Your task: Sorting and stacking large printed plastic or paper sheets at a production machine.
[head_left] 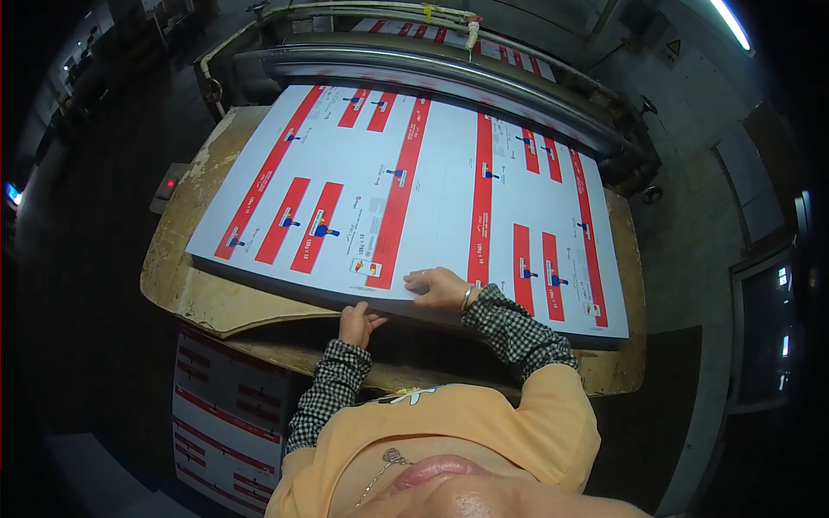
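Observation:
A thick stack of large white printed sheets (442,207) lies on a worn wooden board, its top sheet marked with red bands and small blue figures. At its front edge, left of the middle, my left hand (354,326) is closed, thumb and fingers bent against the stack's side. My right hand (439,288), with a bracelet at the wrist, lies a little further right over the same edge. Its fingers are bent on the top sheet and closed at the edge; the undersides of both hands are hidden.
Behind the stack runs a long metal roller (432,65) with pipes above it, and more printed sheets show beyond. The wooden board (177,276) has a curved front edge. A box with a red light (170,183) sits at left. Other printed sheets (224,440) stand below left.

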The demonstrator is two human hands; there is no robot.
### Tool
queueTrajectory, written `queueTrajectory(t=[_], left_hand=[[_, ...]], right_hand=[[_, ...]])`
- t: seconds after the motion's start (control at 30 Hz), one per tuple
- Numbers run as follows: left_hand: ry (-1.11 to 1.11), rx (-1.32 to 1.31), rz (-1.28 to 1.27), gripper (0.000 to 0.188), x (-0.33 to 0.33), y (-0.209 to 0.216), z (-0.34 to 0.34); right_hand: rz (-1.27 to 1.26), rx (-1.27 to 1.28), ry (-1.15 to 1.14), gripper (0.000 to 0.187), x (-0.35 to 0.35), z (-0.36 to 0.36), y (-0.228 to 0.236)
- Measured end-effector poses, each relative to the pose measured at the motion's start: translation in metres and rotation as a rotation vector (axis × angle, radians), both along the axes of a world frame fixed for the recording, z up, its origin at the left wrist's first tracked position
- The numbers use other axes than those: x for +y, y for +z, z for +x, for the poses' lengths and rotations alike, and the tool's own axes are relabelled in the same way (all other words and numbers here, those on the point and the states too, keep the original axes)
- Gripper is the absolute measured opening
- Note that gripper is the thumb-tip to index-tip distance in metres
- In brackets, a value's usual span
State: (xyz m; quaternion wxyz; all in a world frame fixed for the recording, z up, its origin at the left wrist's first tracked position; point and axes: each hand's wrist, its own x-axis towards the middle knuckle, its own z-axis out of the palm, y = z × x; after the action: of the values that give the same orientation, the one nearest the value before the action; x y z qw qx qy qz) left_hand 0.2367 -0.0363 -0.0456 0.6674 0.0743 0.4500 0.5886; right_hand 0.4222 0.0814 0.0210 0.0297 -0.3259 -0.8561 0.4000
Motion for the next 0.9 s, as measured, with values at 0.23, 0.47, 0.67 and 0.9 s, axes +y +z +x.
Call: queueTrajectory(t=[0.23, 0.47, 0.67, 0.9], left_hand=[[-0.016, 0.004, 0.0, 0.034, 0.003, 0.007, 0.004], [-0.047, -0.043, 0.088, 0.032, 0.001, 0.005, -0.001], [-0.126, -0.051, 0.163, 0.023, -0.005, -0.012, -0.006], [0.037, -0.014, -0.05, 0.034, 0.001, -0.001, 0.005]], right_hand=[[0.192, -0.041, -0.424, 0.044, 0.066, -0.015, -0.037], [0.376, -0.297, 0.006, 0.082, -0.019, -0.021, -0.017], [0.139, -0.242, 0.096, 0.058, 0.001, -0.006, 0.018], [0.017, 0.184, -0.068, 0.034, -0.003, 0.0, 0.053]])
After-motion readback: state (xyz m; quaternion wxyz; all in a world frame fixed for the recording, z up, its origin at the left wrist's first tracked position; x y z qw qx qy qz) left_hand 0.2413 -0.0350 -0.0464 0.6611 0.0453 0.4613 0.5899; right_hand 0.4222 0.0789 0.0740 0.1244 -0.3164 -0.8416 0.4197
